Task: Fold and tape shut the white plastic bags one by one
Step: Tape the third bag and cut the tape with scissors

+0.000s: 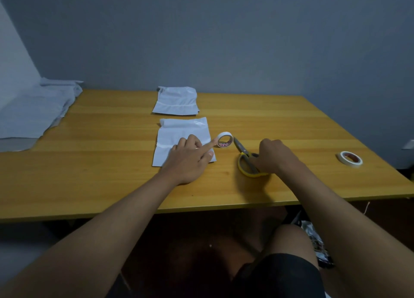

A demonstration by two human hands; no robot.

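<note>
A folded white plastic bag (177, 138) lies flat on the middle of the wooden table (112, 174). My left hand (190, 158) rests on its right part, the forefinger stretched out to a small roll of white tape (224, 139) standing on edge just right of the bag. My right hand (274, 156) grips the yellow handles of a pair of scissors (247, 160), whose blades point up and left toward the roll. A second folded white bag (175, 101) lies further back.
A pile of white plastic bags (33, 111) covers the table's far left corner. Another tape roll (349, 159) lies flat at the right side. The grey wall stands right behind the table; my knees are under its front edge.
</note>
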